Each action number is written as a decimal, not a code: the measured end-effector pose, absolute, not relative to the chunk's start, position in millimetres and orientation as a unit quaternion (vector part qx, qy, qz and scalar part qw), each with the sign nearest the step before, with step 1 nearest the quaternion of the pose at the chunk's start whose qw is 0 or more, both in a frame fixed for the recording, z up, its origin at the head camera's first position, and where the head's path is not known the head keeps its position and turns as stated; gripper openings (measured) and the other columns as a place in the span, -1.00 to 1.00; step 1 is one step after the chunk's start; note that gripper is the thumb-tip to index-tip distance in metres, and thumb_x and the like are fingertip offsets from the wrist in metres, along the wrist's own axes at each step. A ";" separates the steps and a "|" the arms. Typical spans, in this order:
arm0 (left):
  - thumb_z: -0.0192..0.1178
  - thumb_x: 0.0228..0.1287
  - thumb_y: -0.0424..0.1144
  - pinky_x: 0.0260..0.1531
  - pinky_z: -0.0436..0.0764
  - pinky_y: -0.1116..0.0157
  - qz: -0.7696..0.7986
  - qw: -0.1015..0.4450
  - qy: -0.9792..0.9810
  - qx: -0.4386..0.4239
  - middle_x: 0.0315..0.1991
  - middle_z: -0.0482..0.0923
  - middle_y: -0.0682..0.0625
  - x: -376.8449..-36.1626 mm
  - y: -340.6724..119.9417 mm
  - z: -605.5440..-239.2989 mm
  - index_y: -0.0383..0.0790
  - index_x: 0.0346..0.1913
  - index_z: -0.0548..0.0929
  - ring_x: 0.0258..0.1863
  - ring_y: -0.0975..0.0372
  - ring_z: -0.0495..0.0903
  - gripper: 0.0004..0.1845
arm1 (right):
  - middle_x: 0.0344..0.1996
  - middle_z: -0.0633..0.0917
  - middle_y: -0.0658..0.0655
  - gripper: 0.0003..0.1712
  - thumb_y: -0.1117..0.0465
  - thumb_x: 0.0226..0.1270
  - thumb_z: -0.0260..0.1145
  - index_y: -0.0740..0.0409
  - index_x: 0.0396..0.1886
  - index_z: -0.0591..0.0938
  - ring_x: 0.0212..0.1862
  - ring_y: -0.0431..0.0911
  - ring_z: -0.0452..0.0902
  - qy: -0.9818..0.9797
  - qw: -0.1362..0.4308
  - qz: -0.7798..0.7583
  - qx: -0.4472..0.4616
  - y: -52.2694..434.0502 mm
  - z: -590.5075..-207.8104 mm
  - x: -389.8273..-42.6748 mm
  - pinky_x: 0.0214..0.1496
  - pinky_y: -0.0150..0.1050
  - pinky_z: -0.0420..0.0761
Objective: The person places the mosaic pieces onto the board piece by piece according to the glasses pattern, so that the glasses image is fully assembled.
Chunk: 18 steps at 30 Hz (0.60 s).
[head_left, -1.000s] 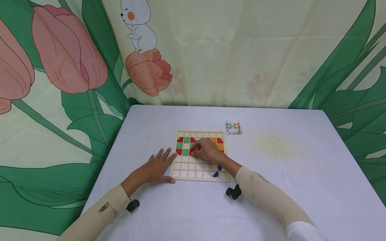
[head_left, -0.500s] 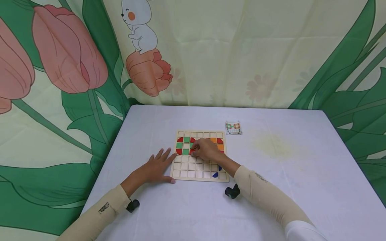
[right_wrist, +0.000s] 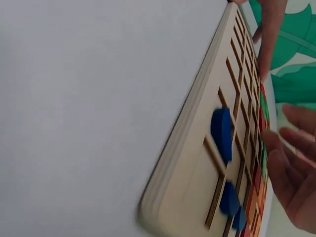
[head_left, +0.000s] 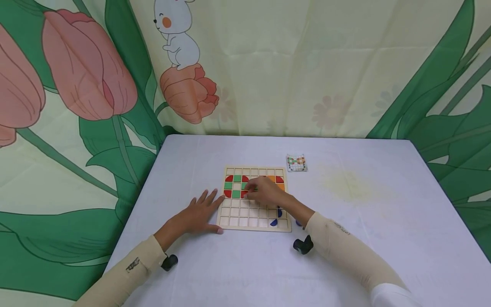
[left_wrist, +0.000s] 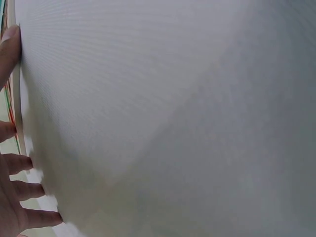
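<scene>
In the head view a wooden grid board [head_left: 245,217] lies on the table, with red, green and orange pieces in its upper rows. My left hand [head_left: 199,215] rests at the board's left edge, fingers spread and straight; in the left wrist view its thumb [left_wrist: 9,54] lies along that edge. Over the middle of the pattern is my right hand [head_left: 264,190], its fingertips beside a red corner piece [head_left: 244,194]. In the right wrist view the fingers are loosely bent with nothing visible between them. This hand hides part of the pattern.
Blue rounded pieces [right_wrist: 222,134] lie loose on the board's lower right. Another blue piece [head_left: 298,223] is on the table, partly behind the right forearm. A small pattern card [head_left: 297,163] lies behind the board. A printed curtain [head_left: 291,76] hangs behind the white table [head_left: 383,204].
My right hand and forearm have shifted slightly right, and the fingertips have drawn off the red piece, which stays in the board. A blue piece now shows by the forearm. My left hand stays put.
</scene>
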<state>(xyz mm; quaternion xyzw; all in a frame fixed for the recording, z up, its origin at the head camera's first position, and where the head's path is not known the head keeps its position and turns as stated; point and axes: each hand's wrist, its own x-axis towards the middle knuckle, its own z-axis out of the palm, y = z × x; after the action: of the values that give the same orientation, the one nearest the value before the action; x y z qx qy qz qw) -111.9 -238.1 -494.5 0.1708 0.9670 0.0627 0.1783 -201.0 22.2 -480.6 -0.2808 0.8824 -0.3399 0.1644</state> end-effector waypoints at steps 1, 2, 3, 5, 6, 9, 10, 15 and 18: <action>0.35 0.03 0.41 0.39 0.11 -0.34 0.061 0.178 0.967 0.171 0.65 -0.15 -0.15 -111.8 -238.0 -494.2 0.04 0.62 0.02 0.60 -0.21 -0.16 0.18 | -0.25 0.73 -0.05 -0.76 0.15 0.35 0.40 0.11 -0.04 0.75 -0.20 -0.17 0.58 0.876 0.170 -0.344 -0.291 26.5 -480.4 -201.2 -0.07 -0.24 0.60; 0.35 0.03 0.40 0.39 0.12 -0.35 0.063 0.177 0.967 0.171 0.64 -0.14 -0.16 -111.8 -237.8 -493.8 0.03 0.62 0.03 0.60 -0.22 -0.15 0.18 | -0.22 0.74 -0.05 -0.75 0.14 0.37 0.38 0.10 -0.02 0.74 -0.17 -0.17 0.59 0.871 0.177 -0.347 -0.298 31.3 -479.9 -201.0 -0.04 -0.23 0.61; 0.35 0.03 0.41 0.39 0.12 -0.34 0.062 0.177 0.967 0.171 0.64 -0.14 -0.15 -111.7 -237.7 -493.3 0.03 0.62 0.03 0.60 -0.22 -0.15 0.18 | -0.18 0.74 -0.05 -0.75 0.13 0.38 0.37 0.08 0.00 0.74 -0.12 -0.17 0.60 0.867 0.182 -0.351 -0.304 36.3 -479.5 -200.4 0.00 -0.22 0.62; 0.36 0.03 0.40 0.39 0.12 -0.35 0.065 0.177 0.967 0.172 0.64 -0.13 -0.16 -111.6 -237.2 -492.7 0.02 0.62 0.04 0.60 -0.23 -0.15 0.18 | -0.14 0.73 -0.05 -0.74 0.12 0.40 0.36 0.06 0.02 0.73 -0.09 -0.15 0.60 0.858 0.195 -0.360 -0.309 48.0 -479.2 -198.5 0.01 -0.21 0.63; 0.36 0.03 0.40 0.39 0.12 -0.35 0.066 0.176 0.967 0.173 0.64 -0.13 -0.16 -111.5 -237.1 -492.9 0.02 0.62 0.04 0.60 -0.22 -0.15 0.18 | -0.13 0.73 -0.06 -0.73 0.10 0.41 0.35 0.05 0.03 0.73 -0.08 -0.16 0.59 0.856 0.199 -0.364 -0.308 54.1 -479.5 -197.3 0.02 -0.22 0.63; 0.36 0.03 0.40 0.39 0.11 -0.35 0.068 0.176 0.967 0.173 0.64 -0.14 -0.16 -111.7 -236.8 -494.7 0.03 0.62 0.03 0.60 -0.22 -0.16 0.18 | -0.11 0.73 -0.07 -0.71 0.08 0.40 0.37 0.04 0.05 0.72 -0.15 -0.14 0.56 0.856 0.201 -0.369 -0.302 73.6 -479.2 -192.9 -0.08 -0.29 0.61; 0.36 0.02 0.40 0.39 0.11 -0.35 0.069 0.175 0.967 0.174 0.64 -0.14 -0.15 -111.8 -236.9 -495.6 0.04 0.62 0.03 0.60 -0.22 -0.16 0.18 | -0.11 0.74 -0.06 -0.70 0.08 0.39 0.38 0.05 0.05 0.72 -0.18 -0.12 0.54 0.857 0.199 -0.368 -0.300 80.6 -478.1 -190.5 -0.13 -0.31 0.59; 0.35 0.02 0.41 0.39 0.11 -0.35 0.066 0.176 0.967 0.171 0.64 -0.14 -0.15 -112.6 -237.6 -497.8 0.05 0.62 0.03 0.60 -0.21 -0.17 0.18 | -0.14 0.72 -0.02 -0.70 0.11 0.34 0.42 0.06 0.03 0.73 -0.30 -0.12 0.48 0.876 0.189 -0.359 -0.261 115.9 -477.1 -175.8 -0.31 -0.36 0.54; 0.36 0.02 0.41 0.39 0.11 -0.35 0.063 0.176 0.968 0.171 0.64 -0.14 -0.15 -112.6 -238.0 -497.2 0.04 0.62 0.03 0.60 -0.22 -0.16 0.19 | -0.10 0.70 0.01 -0.69 0.13 0.30 0.45 0.04 0.02 0.73 -0.34 -0.12 0.49 0.887 0.190 -0.351 -0.230 136.8 -481.0 -165.9 -0.33 -0.34 0.59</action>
<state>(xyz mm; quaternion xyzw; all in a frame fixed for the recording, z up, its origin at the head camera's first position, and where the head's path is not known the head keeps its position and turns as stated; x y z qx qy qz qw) -112.6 -238.0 -497.2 0.1708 0.9675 0.0630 0.1755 -165.9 136.8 -481.0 -0.2301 0.8874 -0.3512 0.1904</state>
